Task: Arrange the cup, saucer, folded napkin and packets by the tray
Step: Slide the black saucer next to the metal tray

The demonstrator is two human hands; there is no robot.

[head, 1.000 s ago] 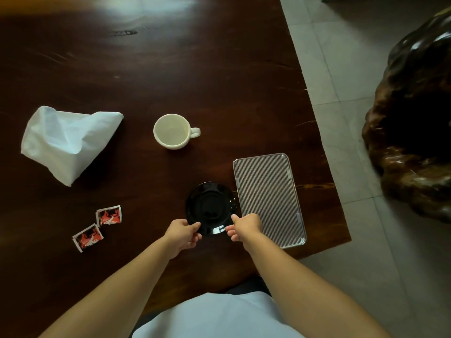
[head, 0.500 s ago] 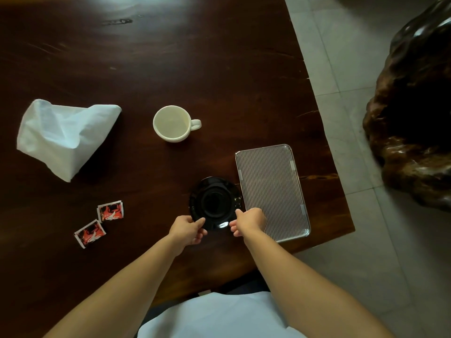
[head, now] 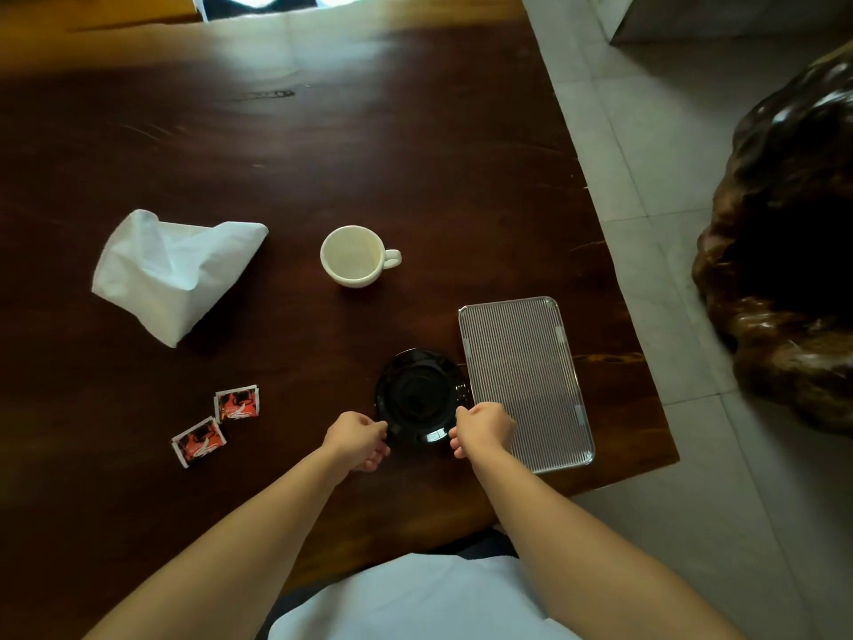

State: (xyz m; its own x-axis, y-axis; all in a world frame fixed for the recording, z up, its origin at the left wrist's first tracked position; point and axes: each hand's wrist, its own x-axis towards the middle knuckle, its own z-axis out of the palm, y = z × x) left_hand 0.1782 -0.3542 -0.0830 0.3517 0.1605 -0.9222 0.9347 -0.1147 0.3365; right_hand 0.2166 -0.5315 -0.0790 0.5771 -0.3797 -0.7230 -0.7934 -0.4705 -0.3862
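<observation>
A black glossy saucer [head: 419, 394] lies on the dark wooden table, touching the left edge of a ribbed grey tray [head: 524, 381]. My left hand [head: 355, 438] pinches the saucer's near-left rim and my right hand [head: 482, 429] pinches its near-right rim. A cream cup [head: 354, 255] stands upright and empty behind the saucer, handle to the right. A white napkin [head: 173, 270] lies loosely crumpled at the left. Two red-and-black packets [head: 237, 403] [head: 199, 442] lie side by side left of my left hand.
The table's right edge [head: 600, 214] runs just beyond the tray, with grey floor tiles past it. A large dark carved wooden piece [head: 784, 251] stands on the floor at the right. The table's near edge is by my body.
The saucer has stayed against the tray's left edge with both hands still on its rim. The view has tilted up a little, showing more of the far table.
</observation>
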